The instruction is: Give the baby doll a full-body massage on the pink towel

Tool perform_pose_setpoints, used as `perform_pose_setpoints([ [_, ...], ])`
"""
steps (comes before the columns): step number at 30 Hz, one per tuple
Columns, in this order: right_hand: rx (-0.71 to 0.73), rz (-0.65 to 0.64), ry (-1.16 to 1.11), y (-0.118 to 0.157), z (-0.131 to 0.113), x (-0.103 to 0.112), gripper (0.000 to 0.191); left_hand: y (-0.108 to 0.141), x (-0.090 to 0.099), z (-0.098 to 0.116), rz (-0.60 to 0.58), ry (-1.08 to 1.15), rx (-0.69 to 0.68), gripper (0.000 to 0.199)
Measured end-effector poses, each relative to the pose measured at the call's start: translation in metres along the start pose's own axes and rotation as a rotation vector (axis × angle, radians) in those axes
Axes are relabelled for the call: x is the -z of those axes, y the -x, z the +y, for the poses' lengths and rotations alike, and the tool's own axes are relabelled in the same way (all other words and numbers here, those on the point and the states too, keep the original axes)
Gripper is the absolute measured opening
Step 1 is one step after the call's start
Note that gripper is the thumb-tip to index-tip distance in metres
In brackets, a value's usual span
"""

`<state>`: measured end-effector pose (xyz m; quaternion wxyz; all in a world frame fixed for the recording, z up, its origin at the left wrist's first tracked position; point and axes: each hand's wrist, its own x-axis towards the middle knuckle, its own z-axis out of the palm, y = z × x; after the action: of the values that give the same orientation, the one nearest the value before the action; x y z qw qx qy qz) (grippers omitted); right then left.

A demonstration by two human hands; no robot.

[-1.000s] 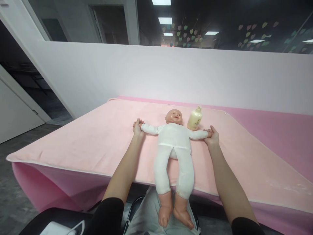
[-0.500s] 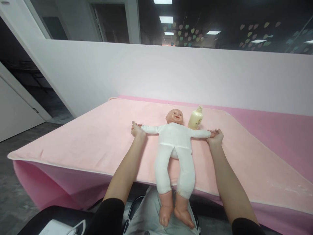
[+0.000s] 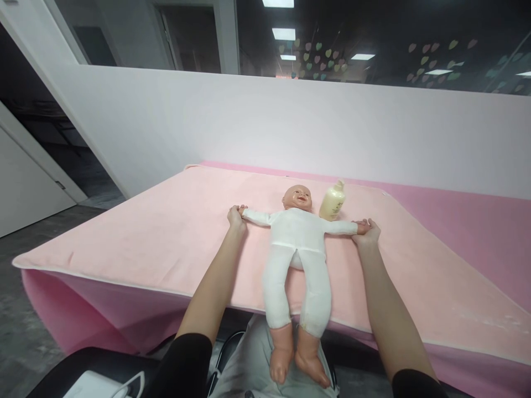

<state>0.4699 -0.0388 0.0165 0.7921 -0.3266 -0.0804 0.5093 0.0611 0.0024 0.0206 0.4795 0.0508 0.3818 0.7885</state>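
A baby doll (image 3: 296,235) with a white cloth body lies on its back on the pink blanket (image 3: 157,237), arms stretched out sideways. Its feet hang over the table's front edge, above my lap. My left hand (image 3: 236,216) is closed around the doll's hand on the left side. On the right, my right hand (image 3: 367,233) grips the doll's other hand, with the small fingers partly showing. Beside the doll's head, near its right-hand arm in view, stands a pale yellow pump bottle (image 3: 332,201).
A white wall (image 3: 265,121) with dark glass above it rises behind the table. Pink cloth (image 3: 464,221) shows under the blanket along the back and right. At lower left is a black chair with a white device (image 3: 93,385) and its cable.
My left hand has shifted slightly right and turned at the wrist, and the doll's arm there bends a little upward. My right hand stays nearly in place, still holding the doll's hand.
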Motion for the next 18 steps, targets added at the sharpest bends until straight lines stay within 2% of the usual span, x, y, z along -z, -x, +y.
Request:
perform_pose_setpoints([
  [4,-0.097,0.051,-0.034,0.014,-0.004,-0.008,0.011,0.008,-0.001,-0.001,0.001,-0.043,-0.074,0.016],
  [11,-0.103,0.079,-0.003,0.018,-0.005,-0.011,0.013,0.008,0.000,-0.001,-0.001,-0.108,-0.095,0.023],
  [18,-0.101,0.082,-0.011,0.020,-0.005,-0.012,0.012,0.003,0.000,-0.003,0.038,-0.115,-0.097,0.020],
])
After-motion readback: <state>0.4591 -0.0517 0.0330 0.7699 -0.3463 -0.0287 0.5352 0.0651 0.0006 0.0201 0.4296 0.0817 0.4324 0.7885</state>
